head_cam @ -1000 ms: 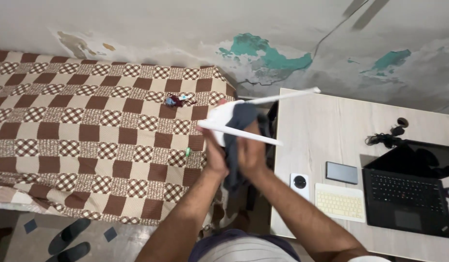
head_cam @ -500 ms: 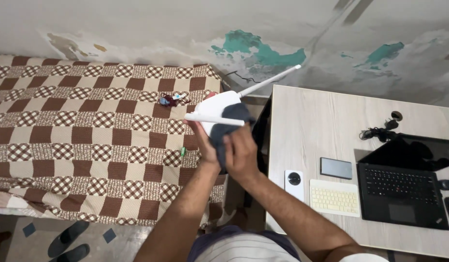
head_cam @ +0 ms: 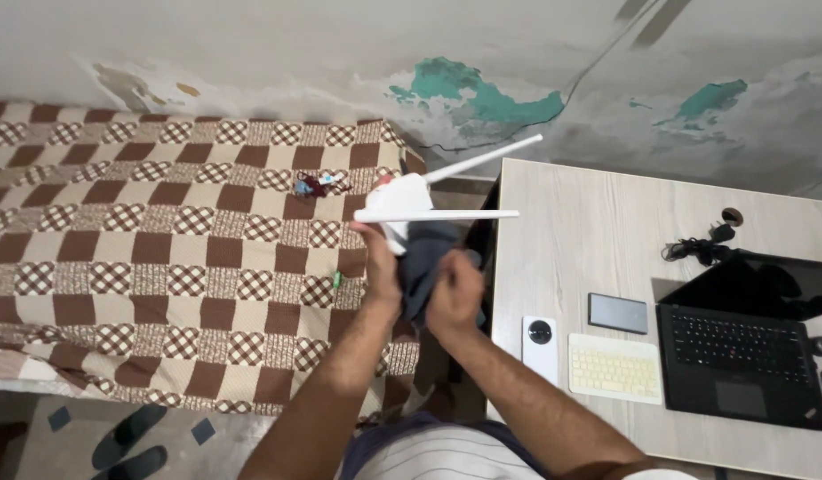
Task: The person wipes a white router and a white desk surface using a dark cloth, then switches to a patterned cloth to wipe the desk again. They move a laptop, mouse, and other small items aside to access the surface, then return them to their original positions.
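White router (head_cam: 400, 203), antennas splayed, is gripped from beneath by the left hand (head_cam: 382, 267) to keep it steady, while a dark cloth (head_cam: 426, 262) is pressed against its underside by the clenched right hand (head_cam: 454, 293), desk (head_cam: 562, 240) to the right.

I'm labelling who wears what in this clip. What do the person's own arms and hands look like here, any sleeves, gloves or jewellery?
Both forearms are bare: no long sleeves reach them. The left hand and right hand wear no gloves, and no ring, watch or bracelet shows. At the bottom edge a striped top, pale with a dark collar band, covers the torso; whether it has short sleeves cannot be told.
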